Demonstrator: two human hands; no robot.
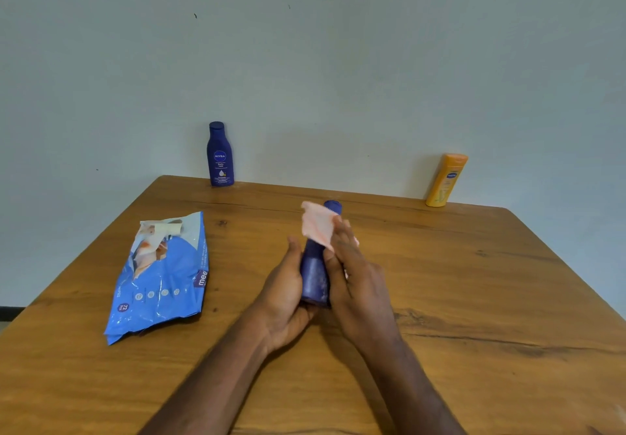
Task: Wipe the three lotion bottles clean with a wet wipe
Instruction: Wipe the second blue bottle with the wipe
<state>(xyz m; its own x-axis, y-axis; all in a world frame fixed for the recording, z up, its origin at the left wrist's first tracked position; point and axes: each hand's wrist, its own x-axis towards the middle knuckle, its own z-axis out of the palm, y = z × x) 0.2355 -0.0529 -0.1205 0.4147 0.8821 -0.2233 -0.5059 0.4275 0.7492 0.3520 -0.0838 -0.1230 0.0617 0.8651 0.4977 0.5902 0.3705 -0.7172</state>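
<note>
Currently wiping: left hand (288, 285) grips blue bottle (315, 275) mid-counter (474, 282), right hand (355, 275) holds wet wipe (316, 224); base probably next.

Two bare forearms enter from bottom edge, no sleeves in view, wrists bare with no watch or band visible, left hand (288, 285) and right hand (359, 279) ungloved, fingers without rings as far as can be seen

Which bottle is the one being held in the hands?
The dark blue bottle in the middle, held between the left hand and right hand with the pink wipe. The other blue bottle and the orange bottle stand untouched by the wall.
</note>
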